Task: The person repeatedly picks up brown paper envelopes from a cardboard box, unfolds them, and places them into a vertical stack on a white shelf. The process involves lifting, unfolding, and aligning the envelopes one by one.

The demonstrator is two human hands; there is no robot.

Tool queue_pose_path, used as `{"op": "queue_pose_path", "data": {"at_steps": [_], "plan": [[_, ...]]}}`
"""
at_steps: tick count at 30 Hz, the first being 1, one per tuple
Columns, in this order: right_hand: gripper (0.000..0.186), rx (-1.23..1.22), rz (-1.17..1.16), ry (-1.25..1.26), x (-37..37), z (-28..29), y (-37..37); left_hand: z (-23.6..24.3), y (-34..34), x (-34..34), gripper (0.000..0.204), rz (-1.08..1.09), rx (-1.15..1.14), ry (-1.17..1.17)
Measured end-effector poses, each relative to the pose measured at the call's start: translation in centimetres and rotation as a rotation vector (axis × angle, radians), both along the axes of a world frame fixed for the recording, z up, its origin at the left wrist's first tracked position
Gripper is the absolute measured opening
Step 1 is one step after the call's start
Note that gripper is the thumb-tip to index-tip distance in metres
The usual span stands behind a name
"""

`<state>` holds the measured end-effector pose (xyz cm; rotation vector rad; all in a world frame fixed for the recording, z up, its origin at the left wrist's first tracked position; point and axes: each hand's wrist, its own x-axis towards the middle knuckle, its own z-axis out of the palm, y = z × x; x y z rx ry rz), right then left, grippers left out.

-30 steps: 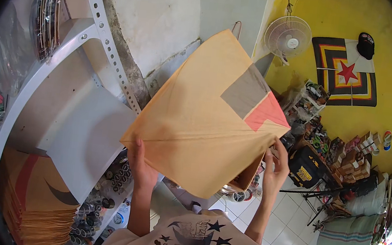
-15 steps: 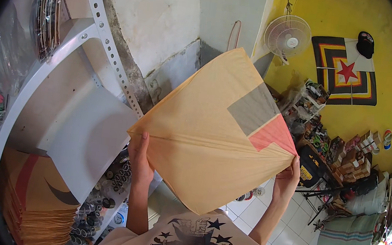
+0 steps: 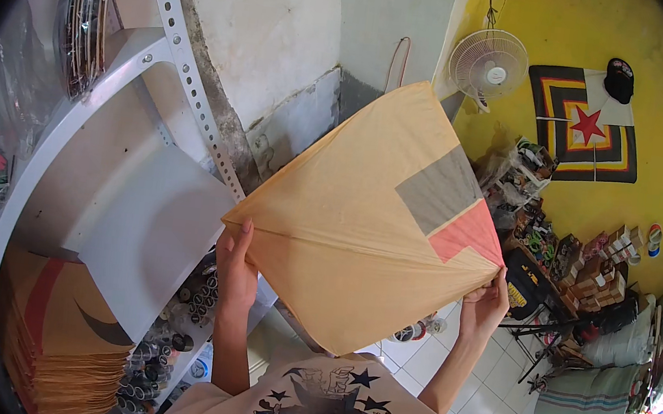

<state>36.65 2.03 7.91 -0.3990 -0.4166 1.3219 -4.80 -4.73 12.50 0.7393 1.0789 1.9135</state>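
A tan diamond-shaped kite (image 3: 331,207) with one grey and one red patch is stretched between my two hands in front of my chest. My left hand (image 3: 237,274) pinches its left corner, thumb on top and the other fingers hidden beneath. At the right corner, beside the red patch, my right hand (image 3: 486,302) grips the edge with its fingers curled. The far corner points up toward the wall, and the near corner hangs just above my shirt.
A grey metal shelf (image 3: 147,210) stands at the left, with a stack of tan kites (image 3: 79,342) and several spools (image 3: 144,378) on it. A fan (image 3: 491,66) hangs in the corner. Cardboard boxes (image 3: 605,279) and sacks (image 3: 587,400) are piled at the right.
The kite has tilted slightly: its far corner has shifted right and its near corner has risen a little. Both hands keep their grip on the side corners.
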Motion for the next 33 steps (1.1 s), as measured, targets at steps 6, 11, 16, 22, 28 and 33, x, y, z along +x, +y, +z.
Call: {"op": "queue_pose_path", "data": {"at_steps": [6,11,16,22,28,33], "plan": [[0.026,0.026,0.038,0.004,0.5,-0.6,0.0,0.3,0.0,-0.2,0.051,-0.020,-0.023,-0.039],[0.027,-0.001,0.039,0.028,-0.3,-0.6,-0.1,-0.1,-0.6,-1.3,0.050,-0.113,-0.001,-0.060],[0.028,-0.035,0.065,0.019,-1.5,-0.8,0.2,-0.5,-1.6,-2.4,0.050,-0.078,0.013,-0.065],[0.028,-0.011,0.168,-0.009,-4.0,-0.5,1.1,-0.7,-4.0,-4.3,0.043,-0.049,0.051,-0.107],[0.028,-0.052,0.240,-0.179,-7.9,-1.0,2.3,-0.8,-8.2,-6.9,0.037,0.130,0.073,-0.017],[0.040,-0.013,0.006,-0.757,-14.3,0.0,1.6,-1.8,-13.9,-9.9,0.042,0.276,0.037,0.096]]}}
